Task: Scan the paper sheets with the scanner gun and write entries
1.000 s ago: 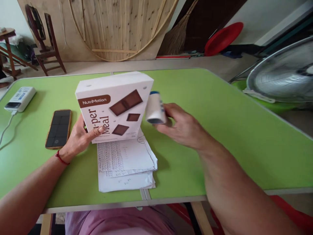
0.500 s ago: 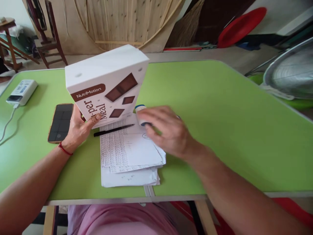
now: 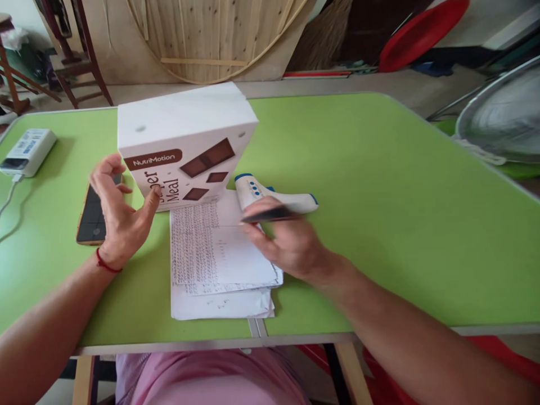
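Note:
A white "NutriMotion Super Meal" box point(image 3: 202, 129) stands on the table behind the papers. My left hand point(image 3: 120, 205) is at its lower left corner, fingers spread apart, with the thumb in front of the printed face; whether the thumb touches it I cannot tell. My right hand point(image 3: 291, 239) grips a black pen point(image 3: 270, 215), blurred by motion, above the right side of a stack of handwritten papers point(image 3: 228, 253). Just beyond that hand lies a white and blue infrared thermometer point(image 3: 257, 191), partly covered by the fingers.
A smartphone point(image 3: 90, 219) lies beside my left hand. Farther left, a white power bank point(image 3: 28, 152) has a cable plugged in. The green table point(image 3: 400, 225) ends at a metal edge before my lap. Beyond it are a wooden chair point(image 3: 80, 70) and a red round tabletop point(image 3: 422, 36).
The pen has left the papers and is now in my right hand. The thermometer lies uncovered by that hand for the most part. My left fingers have come off the box, which sits slightly lower.

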A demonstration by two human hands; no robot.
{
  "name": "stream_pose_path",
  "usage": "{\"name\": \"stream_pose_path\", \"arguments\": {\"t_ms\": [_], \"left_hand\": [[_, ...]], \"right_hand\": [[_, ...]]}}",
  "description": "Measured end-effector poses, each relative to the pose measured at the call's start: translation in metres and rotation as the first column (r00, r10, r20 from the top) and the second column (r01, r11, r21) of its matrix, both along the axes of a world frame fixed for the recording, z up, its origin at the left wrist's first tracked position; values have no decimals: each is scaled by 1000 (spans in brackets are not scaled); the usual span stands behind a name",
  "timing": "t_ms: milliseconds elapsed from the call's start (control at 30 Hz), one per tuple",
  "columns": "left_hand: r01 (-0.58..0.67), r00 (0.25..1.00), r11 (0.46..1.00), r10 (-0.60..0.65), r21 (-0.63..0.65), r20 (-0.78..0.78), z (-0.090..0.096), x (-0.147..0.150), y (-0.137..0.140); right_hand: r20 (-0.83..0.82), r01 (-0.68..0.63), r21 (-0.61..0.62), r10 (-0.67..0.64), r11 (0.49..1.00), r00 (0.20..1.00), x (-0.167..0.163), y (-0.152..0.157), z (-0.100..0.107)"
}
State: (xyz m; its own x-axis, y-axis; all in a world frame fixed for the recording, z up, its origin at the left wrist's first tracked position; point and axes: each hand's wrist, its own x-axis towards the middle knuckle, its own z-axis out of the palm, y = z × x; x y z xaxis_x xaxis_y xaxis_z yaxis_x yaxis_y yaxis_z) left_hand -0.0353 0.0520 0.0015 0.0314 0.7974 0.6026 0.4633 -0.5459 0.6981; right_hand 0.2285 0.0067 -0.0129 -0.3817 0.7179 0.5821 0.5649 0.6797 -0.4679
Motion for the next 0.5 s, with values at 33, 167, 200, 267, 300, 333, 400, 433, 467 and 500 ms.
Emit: {"name": "stream_pose_path", "arguments": {"t_ms": [33, 167, 200, 267, 300, 333, 400, 433, 467, 500], "left_hand": [[-100, 994, 990, 104, 101, -37, 5, 3, -7], [195, 926, 916, -54, 350, -374, 17, 19, -34], [356, 851, 895, -191, 270, -488, 16, 22, -39], [527, 654, 849, -375, 41, -657, 10, 29, -44], [566, 563, 823, -433, -53, -704, 6, 31, -46], [574, 491, 809, -464, -127, -737, 2, 32, -47], [567, 406, 798, -488, -205, -773, -3, 34, -47], [560, 389, 800, -485, -217, -783, -4, 34, -47], [556, 382, 802, -478, -216, -791, -4, 33, -47], [557, 381, 804, -470, -208, -796, -4, 33, -47]], "right_hand": [[-164, 25, -40, -31, 999, 986, 1, -1, 2], [-539, 9, -199, -117, 980, 834, -3, -6, 12], [-547, -19, -247, -123, 969, 828, -5, -7, 14], [-503, -70, -369, -136, 927, 854, -7, -7, 17], [-469, -85, -432, -144, 898, 871, -7, -7, 18], [-441, -95, -481, -147, 871, 885, -8, -7, 18], [-407, -110, -547, -149, 830, 901, -9, -7, 16], [-401, -108, -567, -159, 816, 902, -10, -7, 14], [-396, -93, -580, -180, 809, 901, -11, -8, 11], [-388, -63, -583, -209, 810, 897, -12, -8, 9]]}}
